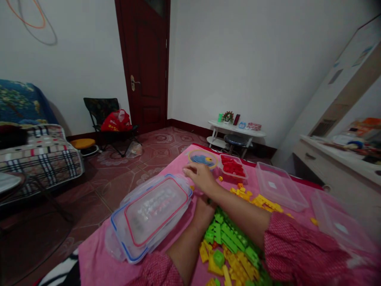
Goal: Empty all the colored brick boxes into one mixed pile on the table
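Note:
My right hand (pixel 203 179) is held over the middle of the pink cloth, in front of a round clear tub (pixel 195 155) with blue and yellow pieces. Its fingers are bent together in a pinch; anything between them is too small to make out. Lower down, my left hand (pixel 204 207) rests beside a pile of green building blocks (pixel 228 234), its fingers hidden behind my right wrist. Yellow building blocks (pixel 238 264) lie below the green ones, and more yellow blocks (pixel 263 201) lie beyond my right forearm. Red building blocks (pixel 232 165) fill a clear box.
Stacked clear lids (pixel 157 210) with blue and red seals lie at the left table edge. Two clear boxes (pixel 279 184) stand on the right. Further back are a white side table (pixel 253 132), a folding chair (pixel 101 105) with a red bag (pixel 116 121), and a door (pixel 145 67).

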Action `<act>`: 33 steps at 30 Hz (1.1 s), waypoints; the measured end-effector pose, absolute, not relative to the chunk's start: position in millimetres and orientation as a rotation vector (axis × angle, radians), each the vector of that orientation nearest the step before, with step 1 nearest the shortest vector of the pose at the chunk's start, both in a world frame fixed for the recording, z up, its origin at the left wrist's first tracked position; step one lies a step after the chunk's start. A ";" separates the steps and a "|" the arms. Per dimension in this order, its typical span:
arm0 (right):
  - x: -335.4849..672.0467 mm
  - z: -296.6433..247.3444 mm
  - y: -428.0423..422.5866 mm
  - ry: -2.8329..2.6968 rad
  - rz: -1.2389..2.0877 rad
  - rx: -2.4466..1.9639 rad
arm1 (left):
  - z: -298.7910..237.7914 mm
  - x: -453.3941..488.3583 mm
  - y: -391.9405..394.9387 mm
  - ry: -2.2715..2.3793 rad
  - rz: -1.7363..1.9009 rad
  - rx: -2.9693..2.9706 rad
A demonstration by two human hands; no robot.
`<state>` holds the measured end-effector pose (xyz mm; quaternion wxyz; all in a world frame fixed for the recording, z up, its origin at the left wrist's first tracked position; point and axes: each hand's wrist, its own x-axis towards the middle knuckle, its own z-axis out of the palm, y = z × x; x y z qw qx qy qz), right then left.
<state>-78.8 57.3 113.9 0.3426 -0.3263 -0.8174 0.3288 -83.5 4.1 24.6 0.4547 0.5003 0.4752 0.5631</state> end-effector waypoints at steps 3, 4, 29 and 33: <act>-38.5 138.3 81.2 -2.152 0.454 -0.934 | 20.4 -81.7 -0.4 1.139 1.475 1.262; -22.0 143.1 91.3 -2.170 0.293 -1.051 | 20.0 -81.6 -0.8 1.137 1.494 1.266; 88.1 169.4 66.8 -2.644 -0.429 -1.496 | 25.9 -85.6 -4.3 1.101 1.514 1.255; 89.1 206.5 -13.3 -2.522 -0.470 -1.358 | 26.1 -87.5 -3.8 1.075 1.504 1.248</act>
